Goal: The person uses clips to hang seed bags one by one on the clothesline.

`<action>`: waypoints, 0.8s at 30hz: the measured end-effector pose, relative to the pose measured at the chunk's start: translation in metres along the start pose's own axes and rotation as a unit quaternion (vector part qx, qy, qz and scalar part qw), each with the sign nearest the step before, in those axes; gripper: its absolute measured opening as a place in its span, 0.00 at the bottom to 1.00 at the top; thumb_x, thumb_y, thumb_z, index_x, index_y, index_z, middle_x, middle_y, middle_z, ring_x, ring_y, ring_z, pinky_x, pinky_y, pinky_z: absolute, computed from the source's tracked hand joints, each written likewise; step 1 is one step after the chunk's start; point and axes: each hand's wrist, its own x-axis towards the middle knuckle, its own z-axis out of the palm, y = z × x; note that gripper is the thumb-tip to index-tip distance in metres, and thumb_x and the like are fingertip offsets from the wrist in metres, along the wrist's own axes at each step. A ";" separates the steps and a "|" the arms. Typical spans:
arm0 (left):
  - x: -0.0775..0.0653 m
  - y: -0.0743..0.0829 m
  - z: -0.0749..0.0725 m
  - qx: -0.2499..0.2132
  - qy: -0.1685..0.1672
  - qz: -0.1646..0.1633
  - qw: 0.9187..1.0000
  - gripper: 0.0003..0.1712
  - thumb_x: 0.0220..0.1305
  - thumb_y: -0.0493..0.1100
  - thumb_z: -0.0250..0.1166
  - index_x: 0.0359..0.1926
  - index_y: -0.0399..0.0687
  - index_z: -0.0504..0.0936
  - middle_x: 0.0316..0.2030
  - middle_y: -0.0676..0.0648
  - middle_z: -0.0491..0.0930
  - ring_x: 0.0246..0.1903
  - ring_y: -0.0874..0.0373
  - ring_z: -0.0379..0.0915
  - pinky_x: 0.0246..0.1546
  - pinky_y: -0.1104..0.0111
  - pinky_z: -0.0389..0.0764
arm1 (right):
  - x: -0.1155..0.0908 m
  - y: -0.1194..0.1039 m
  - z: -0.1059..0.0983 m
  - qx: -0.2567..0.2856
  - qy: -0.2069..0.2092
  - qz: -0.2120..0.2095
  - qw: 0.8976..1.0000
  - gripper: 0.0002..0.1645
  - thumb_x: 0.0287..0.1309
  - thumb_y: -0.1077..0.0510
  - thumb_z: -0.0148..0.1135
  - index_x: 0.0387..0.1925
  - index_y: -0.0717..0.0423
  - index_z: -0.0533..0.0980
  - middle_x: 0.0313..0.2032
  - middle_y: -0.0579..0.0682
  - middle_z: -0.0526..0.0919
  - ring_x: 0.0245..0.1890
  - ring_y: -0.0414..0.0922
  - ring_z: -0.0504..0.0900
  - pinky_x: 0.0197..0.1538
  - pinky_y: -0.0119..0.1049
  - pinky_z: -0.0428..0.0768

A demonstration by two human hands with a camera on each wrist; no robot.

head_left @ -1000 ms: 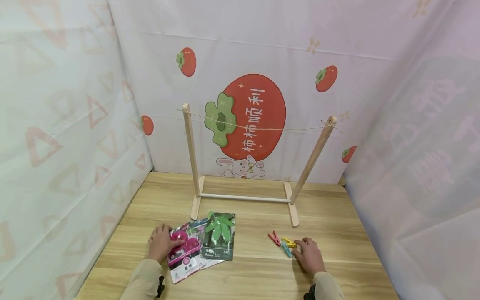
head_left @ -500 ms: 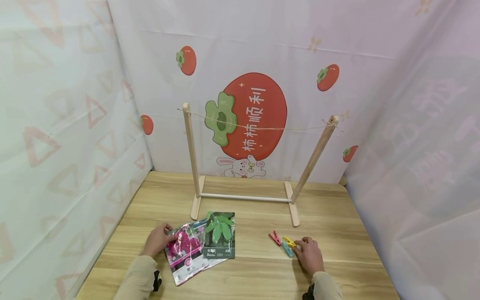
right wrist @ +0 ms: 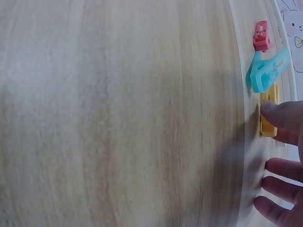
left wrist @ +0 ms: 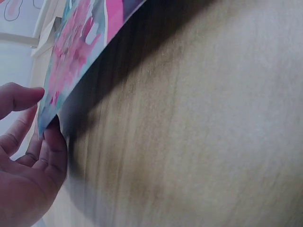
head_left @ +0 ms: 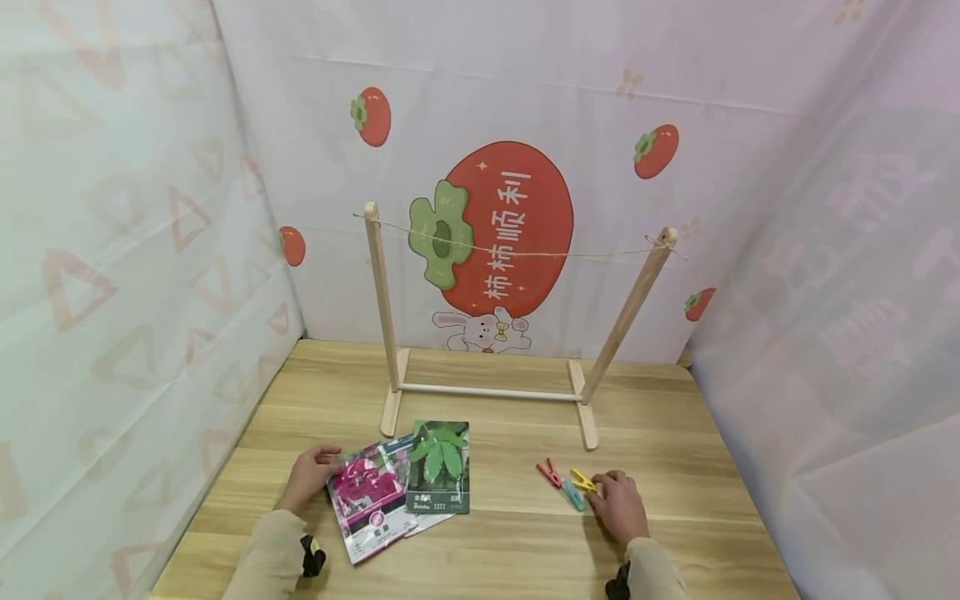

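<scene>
Left hand pinches pink-flower packet at its far-left corner, edge raised off table, thumb on top — right hand palm-down, thumb and forefinger pinching yellow clip, other fingers extended, blue clip alongside.

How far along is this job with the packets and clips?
Done: the string is up on the wooden stand; nothing hangs from it yet. In hand: the left hand pinches the pink-flower packet, the right hand the yellow clip. Left, probably: clipping packets up; the green-leaf packet, red clip and blue clip lie unheld on the table.
</scene>
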 end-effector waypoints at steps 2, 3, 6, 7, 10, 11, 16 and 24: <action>0.000 -0.002 0.000 -0.009 0.001 -0.006 1.000 0.23 0.54 0.32 0.65 0.51 0.26 0.76 0.47 0.28 0.80 0.46 0.40 0.79 0.42 0.62 0.82 | 0.002 0.000 0.002 -0.002 0.008 -0.014 1.000 0.16 0.51 0.55 0.73 0.40 0.59 0.83 0.41 0.59 0.80 0.43 0.55 0.76 0.44 0.51 0.77; 0.000 -0.003 0.000 -0.013 0.003 -0.012 1.000 0.23 0.54 0.32 0.65 0.51 0.26 0.76 0.48 0.28 0.80 0.47 0.39 0.79 0.43 0.62 0.82 | 0.003 0.000 0.004 -0.002 0.010 -0.019 1.000 0.16 0.50 0.55 0.73 0.41 0.59 0.83 0.40 0.58 0.80 0.41 0.54 0.76 0.43 0.50 0.76; -0.003 -0.003 -0.001 -0.028 0.009 -0.028 0.999 0.24 0.53 0.32 0.66 0.52 0.24 0.75 0.49 0.26 0.79 0.46 0.41 0.80 0.41 0.65 0.82 | 0.006 -0.003 0.007 -0.003 0.011 -0.035 0.999 0.18 0.50 0.55 0.73 0.42 0.60 0.83 0.36 0.55 0.78 0.37 0.50 0.75 0.38 0.44 0.75; -0.004 -0.002 -0.001 -0.036 0.011 -0.035 0.999 0.25 0.53 0.32 0.66 0.52 0.24 0.75 0.49 0.26 0.79 0.44 0.43 0.81 0.39 0.67 0.81 | 0.006 -0.005 0.008 -0.004 0.010 -0.038 0.999 0.19 0.50 0.55 0.73 0.43 0.61 0.83 0.35 0.54 0.78 0.36 0.49 0.74 0.37 0.42 0.74; -0.006 0.000 0.000 -0.068 0.016 -0.055 0.996 0.25 0.53 0.29 0.66 0.52 0.22 0.74 0.43 0.27 0.82 0.35 0.54 0.81 0.32 0.71 0.80 | 0.009 -0.009 0.010 -0.003 0.008 -0.043 0.999 0.18 0.50 0.56 0.72 0.43 0.60 0.83 0.33 0.53 0.77 0.33 0.47 0.72 0.34 0.39 0.71; -0.007 0.001 -0.001 -0.076 0.015 -0.060 0.995 0.25 0.53 0.29 0.66 0.52 0.22 0.73 0.40 0.29 0.82 0.33 0.58 0.80 0.30 0.72 0.79 | 0.009 -0.010 0.010 -0.003 0.008 -0.043 0.999 0.18 0.51 0.56 0.72 0.43 0.59 0.84 0.32 0.52 0.77 0.33 0.46 0.71 0.34 0.38 0.70; -0.009 0.005 0.000 -0.107 0.019 -0.079 0.991 0.25 0.55 0.28 0.64 0.54 0.21 0.71 0.34 0.36 0.83 0.28 0.64 0.77 0.28 0.73 0.80 | 0.010 -0.013 0.010 -0.008 0.013 -0.051 0.999 0.17 0.50 0.55 0.73 0.41 0.60 0.84 0.30 0.51 0.76 0.30 0.45 0.70 0.30 0.36 0.68; -0.017 0.011 -0.001 -0.093 0.053 -0.131 0.986 0.25 0.61 0.37 0.64 0.53 0.20 0.73 0.37 0.33 0.82 0.24 0.66 0.76 0.26 0.75 0.80 | 0.010 -0.011 0.000 -0.011 -0.019 -0.012 1.000 0.20 0.50 0.54 0.73 0.41 0.65 0.83 0.31 0.52 0.76 0.31 0.45 0.71 0.33 0.38 0.71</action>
